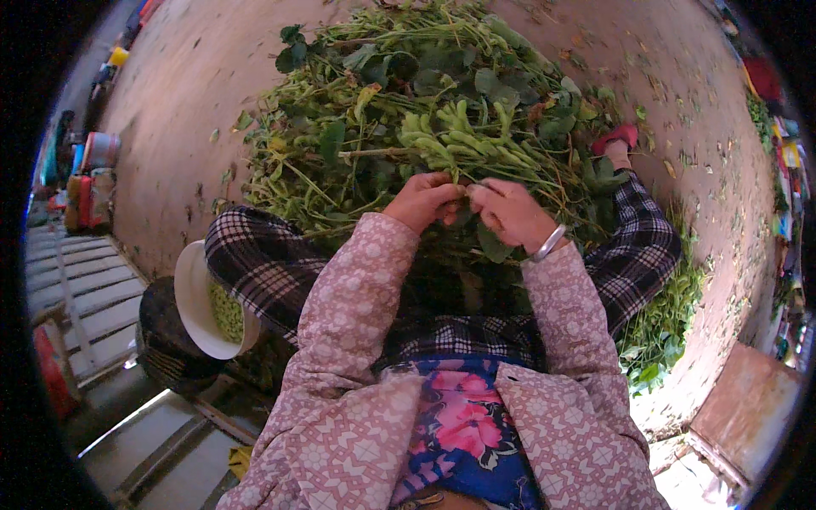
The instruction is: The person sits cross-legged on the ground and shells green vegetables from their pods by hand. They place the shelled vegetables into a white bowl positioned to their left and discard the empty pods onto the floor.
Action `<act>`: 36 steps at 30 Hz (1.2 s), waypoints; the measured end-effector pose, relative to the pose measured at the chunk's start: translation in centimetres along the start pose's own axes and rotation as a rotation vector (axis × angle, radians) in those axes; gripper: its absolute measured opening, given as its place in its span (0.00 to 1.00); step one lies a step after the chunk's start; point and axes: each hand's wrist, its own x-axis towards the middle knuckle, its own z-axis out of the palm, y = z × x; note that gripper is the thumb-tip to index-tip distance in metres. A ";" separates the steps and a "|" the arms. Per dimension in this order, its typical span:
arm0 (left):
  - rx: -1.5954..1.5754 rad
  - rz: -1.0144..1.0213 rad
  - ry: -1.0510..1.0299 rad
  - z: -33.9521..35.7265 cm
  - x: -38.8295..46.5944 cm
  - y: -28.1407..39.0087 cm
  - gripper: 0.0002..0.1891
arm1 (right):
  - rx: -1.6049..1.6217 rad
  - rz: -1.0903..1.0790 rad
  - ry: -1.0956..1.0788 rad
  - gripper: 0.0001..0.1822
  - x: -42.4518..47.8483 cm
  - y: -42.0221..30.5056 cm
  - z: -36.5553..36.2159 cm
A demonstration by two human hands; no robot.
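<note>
A large heap of cut soybean plants (382,115), with leaves, stems and green pods, lies on the ground before me. A cluster of plump green soybean pods (462,143) sits above my hands. The fingertips of my left hand (428,199) pinch a thin green stem or pod below that cluster. Close beside it, my right hand (510,209), with a silver bracelet on the wrist, has its thumb and finger closed on the same small green part. Exactly what lies between the fingertips is too small to tell.
A white bucket (191,299) holding shelled green beans (226,312) stands left of my knee. More bean plants (669,319) lie beyond my right leg. Pots and containers (92,185) stand at far left, a rusty board (743,408) at lower right.
</note>
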 end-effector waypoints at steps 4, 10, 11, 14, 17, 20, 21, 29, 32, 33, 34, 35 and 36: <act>-0.033 -0.004 -0.026 -0.6 0.4 -0.8 0.10 | -0.620 -0.509 0.456 0.15 3.3 -2.7 1.0; 0.061 -0.045 0.015 -0.2 0.0 0.1 0.11 | -1.049 -0.607 0.436 0.15 7.4 -4.9 3.0; 0.030 -0.029 -0.004 -0.5 0.2 0.1 0.11 | -1.063 -0.603 0.450 0.15 7.6 -5.1 2.8; 0.007 -0.012 -0.035 -1.0 0.2 -0.5 0.12 | -1.081 -0.612 0.492 0.14 7.5 -5.1 2.4; 0.053 -0.026 -0.066 -0.5 -0.1 0.0 0.14 | -1.048 -0.663 0.579 0.13 6.1 -5.4 1.8; -0.094 -0.004 -0.081 -0.6 -0.3 -0.2 0.15 | -0.973 -0.713 0.659 0.11 4.6 -5.9 1.6; -0.136 0.005 -0.075 0.1 -0.7 -0.1 0.15 | -0.931 -0.708 0.652 0.11 3.9 -5.8 1.5; -0.218 -0.013 -0.076 0.7 -0.8 -1.8 0.13 | -0.696 -0.667 0.634 0.13 -0.3 -1.6 2.0; -0.474 0.006 0.044 1.2 0.1 -1.6 0.12 | -0.483 -0.525 0.604 0.13 -1.5 0.3 2.8; -0.509 0.005 0.018 1.0 0.3 -1.7 0.12 | -0.451 -0.484 0.602 0.13 -1.6 0.7 3.0; -0.545 0.004 0.010 1.1 0.6 -1.9 0.11 | -0.419 -0.443 0.599 0.13 -1.7 1.0 3.2; -0.535 0.000 0.011 1.0 0.8 -1.9 0.11 | -0.386 -0.403 0.595 0.13 -1.6 1.4 3.4; -0.527 -0.004 0.010 1.1 0.8 -1.5 0.11 | -0.367 -0.463 0.610 0.15 -1.2 1.9 3.4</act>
